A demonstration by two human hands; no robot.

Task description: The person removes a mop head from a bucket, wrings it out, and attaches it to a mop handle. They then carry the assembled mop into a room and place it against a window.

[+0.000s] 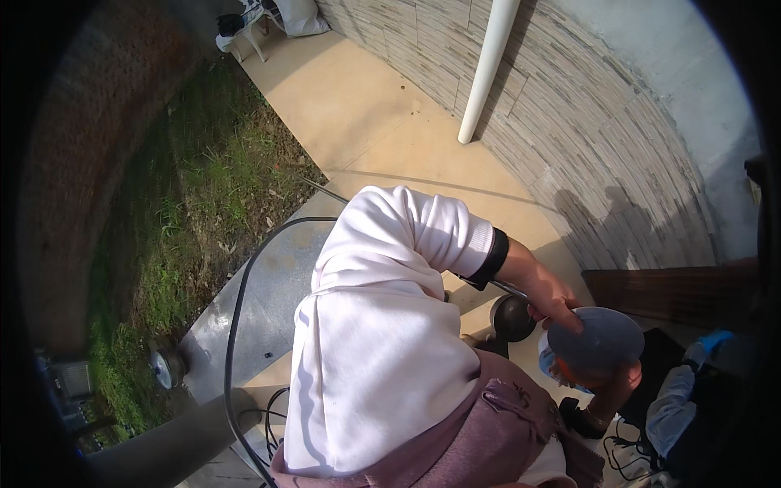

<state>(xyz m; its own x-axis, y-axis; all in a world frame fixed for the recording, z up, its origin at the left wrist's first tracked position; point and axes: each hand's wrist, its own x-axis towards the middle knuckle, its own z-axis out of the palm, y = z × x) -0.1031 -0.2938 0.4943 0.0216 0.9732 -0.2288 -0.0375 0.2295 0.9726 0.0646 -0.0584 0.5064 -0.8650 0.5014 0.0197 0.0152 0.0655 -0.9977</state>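
A flat, round grey disc is held up at the right, tilted towards me. My left hand grips its upper left edge, with a finger lying over the grey face. Under the lower right rim my right hand supports the disc; its fingers are mostly hidden behind it. Just left of the disc sits a dark round part, with a thin metal rod close to my left wrist. Something pale blue and white shows below the disc's left side, too covered to name.
A black hose loops over the grey slab on the left. Cables and a crumpled translucent bag lie at lower right. A white pipe stands against the stone-clad wall. Grass borders the tan paving.
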